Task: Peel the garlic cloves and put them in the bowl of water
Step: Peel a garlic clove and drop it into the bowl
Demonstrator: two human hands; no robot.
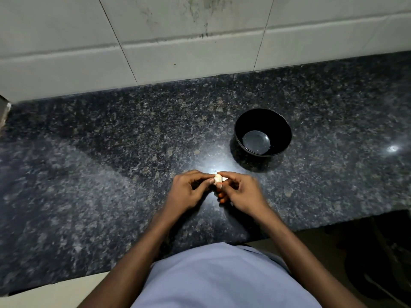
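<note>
You pinch one garlic clove (218, 179) between left hand (189, 190) and right hand (241, 192) near the counter's (111, 174) front edge, peeling barely begun; bowl (263, 132) holds only water.

You've got a polished speckled granite counter (111, 174); on it a glossy black bowl (282, 127); behind it, matt tiles (178, 52).

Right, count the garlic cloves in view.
1: a garlic clove, pinched between the left hand and right hand. None shows in the bowl; the hands may hide more.
</note>
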